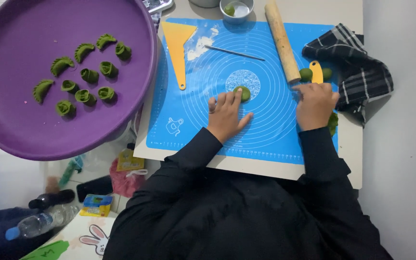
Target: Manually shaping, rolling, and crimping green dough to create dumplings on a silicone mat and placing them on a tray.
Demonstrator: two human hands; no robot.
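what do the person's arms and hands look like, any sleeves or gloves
Both arms are covered to the wrist by long black sleeves of a plain, loose top with no visible markings. The left hand and right hand are bare: no gloves, and no rings, watch or bracelet can be made out.

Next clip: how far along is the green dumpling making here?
Done: eleven shaped dumplings lie in the purple tray. In hand: the left hand presses a dough piece flat on the blue mat. Left: dough balls beside the right hand remain unrolled.
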